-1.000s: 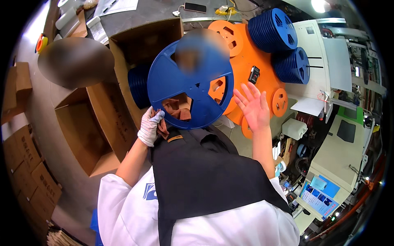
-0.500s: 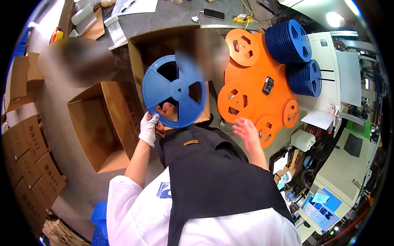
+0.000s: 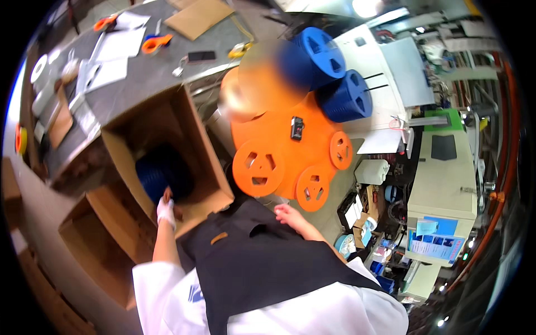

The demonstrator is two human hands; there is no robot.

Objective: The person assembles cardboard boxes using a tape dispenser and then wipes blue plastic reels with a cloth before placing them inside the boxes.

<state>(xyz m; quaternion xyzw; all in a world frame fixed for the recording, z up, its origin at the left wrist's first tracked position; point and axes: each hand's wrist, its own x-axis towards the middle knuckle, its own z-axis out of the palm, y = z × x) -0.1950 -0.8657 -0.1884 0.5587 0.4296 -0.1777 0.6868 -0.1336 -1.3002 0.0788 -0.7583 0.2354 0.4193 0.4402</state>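
My left hand [image 3: 167,210], in a white glove with bare fingertips, reaches over the near left side of a tall cardboard box [image 3: 219,192]. Its fingers and thumb are apart, beside blue ribbed reels [image 3: 162,176] that sit in shadow inside the box. I see nothing held in it, though the fingers are slightly blurred. My right hand [image 3: 288,215] is bare and hovers in front of my apron, its fingers loosely bent and holding nothing. It is nearest to the orange round-topped table [image 3: 279,125] and an orange reel disc [image 3: 312,188].
Blue reel stacks [image 3: 350,97] stand at the table's far side, near a small black device [image 3: 297,128]. Another open cardboard box [image 3: 100,245] stands at left. A grey workbench [image 3: 167,47] at the back bears orange tape dispensers [image 3: 157,44], papers and a phone [image 3: 201,56].
The blue reel held by my left hand has gone down into the box, and that hand has let go. My right hand has drawn in and bent its fingers. The view has swung right.
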